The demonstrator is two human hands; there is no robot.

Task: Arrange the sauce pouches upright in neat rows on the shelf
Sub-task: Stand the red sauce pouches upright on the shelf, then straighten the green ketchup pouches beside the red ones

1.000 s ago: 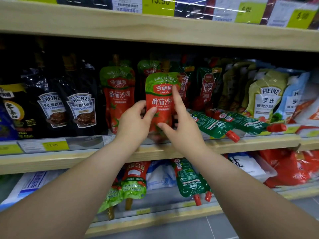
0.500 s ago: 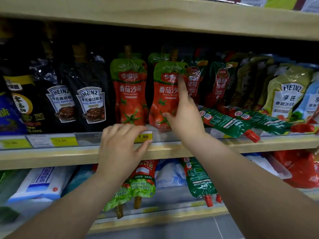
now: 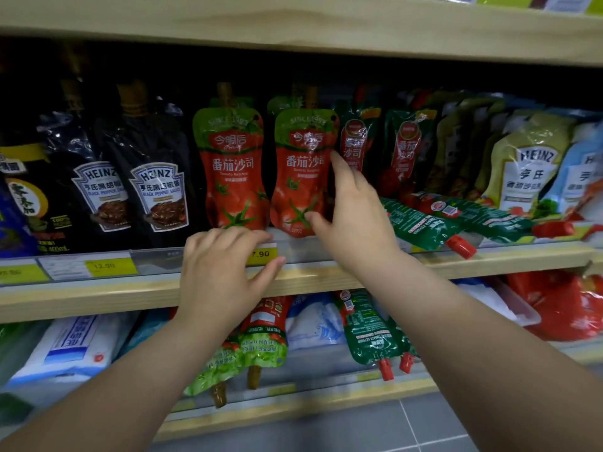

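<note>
Two red-and-green tomato ketchup pouches stand upright side by side on the middle shelf (image 3: 489, 256): the left one (image 3: 233, 171) and the right one (image 3: 298, 171). My right hand (image 3: 355, 216) touches the right pouch, with the thumb on its lower front and the index finger along its right edge; the fingers are apart. My left hand (image 3: 222, 272) lies flat on the shelf's front rail over the price tags and holds nothing. To the right of my right hand, two green pouches (image 3: 424, 225) (image 3: 489, 213) lie flat with their red caps toward the front.
Black Heinz pepper sauce pouches (image 3: 160, 194) stand at left. Darker ketchup pouches (image 3: 404, 151) and leaning Heinz salad pouches (image 3: 528, 168) fill the right. On the lower shelf, several pouches (image 3: 372, 334) lie flat and hang over the edge, beside white-and-blue bags (image 3: 75, 347).
My left hand let go of the right ketchup pouch and dropped to the shelf rail. The pouch now stands beside the other one, and my right index finger slid to its right edge.
</note>
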